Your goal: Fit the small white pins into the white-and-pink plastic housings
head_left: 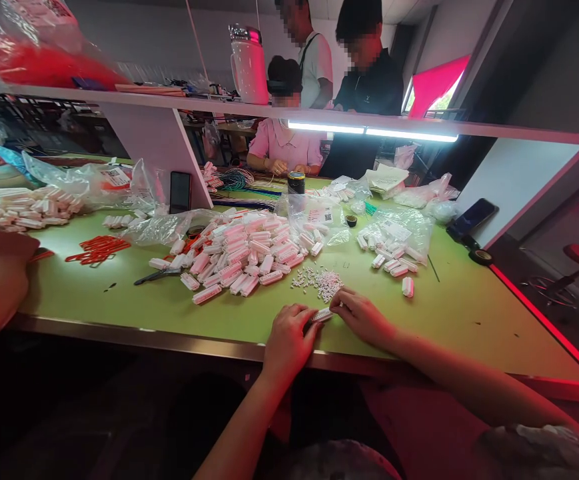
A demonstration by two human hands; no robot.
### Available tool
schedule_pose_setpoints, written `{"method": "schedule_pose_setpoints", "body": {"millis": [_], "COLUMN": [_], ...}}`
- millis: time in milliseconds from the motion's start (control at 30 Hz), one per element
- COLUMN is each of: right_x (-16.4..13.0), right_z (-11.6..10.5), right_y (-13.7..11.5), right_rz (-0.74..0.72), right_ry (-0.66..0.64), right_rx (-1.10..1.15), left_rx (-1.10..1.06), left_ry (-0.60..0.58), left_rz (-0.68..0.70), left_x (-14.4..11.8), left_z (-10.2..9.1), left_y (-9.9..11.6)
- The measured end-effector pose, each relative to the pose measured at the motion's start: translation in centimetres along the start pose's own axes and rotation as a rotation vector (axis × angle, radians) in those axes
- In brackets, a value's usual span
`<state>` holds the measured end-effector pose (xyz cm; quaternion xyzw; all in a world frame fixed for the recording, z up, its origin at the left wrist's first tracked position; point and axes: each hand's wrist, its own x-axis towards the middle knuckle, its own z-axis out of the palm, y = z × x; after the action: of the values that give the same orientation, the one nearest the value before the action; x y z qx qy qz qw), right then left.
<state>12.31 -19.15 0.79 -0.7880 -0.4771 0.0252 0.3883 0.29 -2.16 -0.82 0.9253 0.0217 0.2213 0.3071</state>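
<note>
My left hand [290, 335] grips a white plastic connector housing [323, 315] between thumb and fingers, low over the front of the table. At the housing's right end, the fingers of my right hand [363, 319] are pinched together. Whatever they hold is too small to make out. Just beyond my hands lies a scatter of tiny white plugs [328, 285]. A large heap of white connector housings [246, 250] spreads behind and to the left of them. One single white housing [408, 287] lies to the right.
Dark-handled pliers [156, 275] and orange strips [100, 249] lie left of the heap. A clear bag [409, 230] with housings is to the right, near a phone [473, 219] and black tape [481, 257]. A co-worker's hand [2, 257] works at far left. Several people are opposite.
</note>
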Motion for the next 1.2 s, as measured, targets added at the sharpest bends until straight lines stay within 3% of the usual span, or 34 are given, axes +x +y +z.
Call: {"method": "schedule_pose_setpoints", "body": {"millis": [267, 400, 567, 700, 933, 1200], "right_x": [-0.2, 0.0, 0.6, 0.7, 0.4, 0.5], "right_z": [-0.3, -1.0, -2.6, -3.1, -2.6, -2.5], "right_y": [-0.2, -0.1, 1.0, 1.9, 2.0, 1.9], "right_rz": [0.027, 0.052, 0.047, 0.072, 0.109, 0.086], "right_ry": [-0.005, 0.07, 0.121, 0.043, -0.076, -0.119], "right_rx": [-0.029, -0.022, -0.157, -0.284, -0.372, -0.467], "left_rx": [-0.003, 0.005, 0.13, 0.232, 0.253, 0.225], "left_ry": [0.011, 0.003, -0.077, -0.132, -0.113, -0.144], "left_rz": [0.001, 0.005, 0.093, 0.114, 0.128, 0.107], "left_x": [-0.1, -0.1, -0.1, -0.2, -0.2, -0.1], "left_z": [0.1, 0.0, -0.2, -0.3, 0.0, -0.3], "left_y": [-0.1, 0.1, 0.4, 0.7, 0.6, 0.6]}}
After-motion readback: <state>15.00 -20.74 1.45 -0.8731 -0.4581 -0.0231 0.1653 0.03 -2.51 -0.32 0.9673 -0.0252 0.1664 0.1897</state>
